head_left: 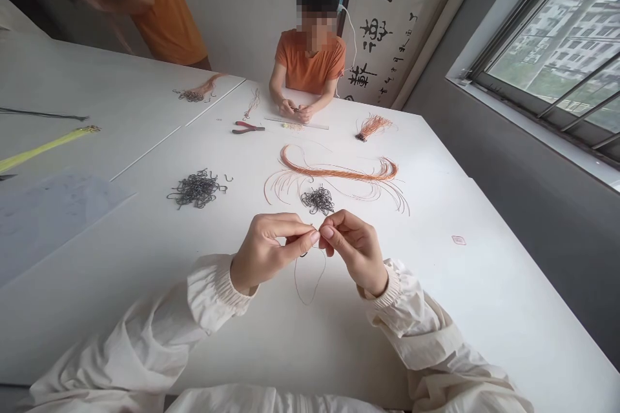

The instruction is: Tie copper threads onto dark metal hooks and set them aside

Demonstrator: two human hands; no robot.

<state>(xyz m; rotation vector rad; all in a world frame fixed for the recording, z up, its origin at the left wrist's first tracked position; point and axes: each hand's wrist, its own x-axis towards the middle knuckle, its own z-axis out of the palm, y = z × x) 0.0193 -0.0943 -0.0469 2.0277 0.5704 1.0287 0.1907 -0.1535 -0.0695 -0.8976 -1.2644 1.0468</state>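
Note:
My left hand (276, 248) is closed in a pinch, with the dark bend of a fish hook (303, 254) showing just under its fingertips. My right hand (353, 248) pinches a thin fishing line (310, 304), its fingertips meeting those of the left. The line hangs in a loop below both hands. Fingers hide most of the hook and the spot where line and hook meet. Just beyond my hands lies a small pile of dark fish hooks (317, 200), and behind it a long bundle of orange line (339, 174).
A larger hook pile (197, 189) lies to the left. Across the white table (436, 310) a person (310, 64) handles small things near red-handled pliers (248, 128). Tied orange line bunches (374, 126) and yellow strands (48, 147) lie farther off. Another person (155, 6) stands back left.

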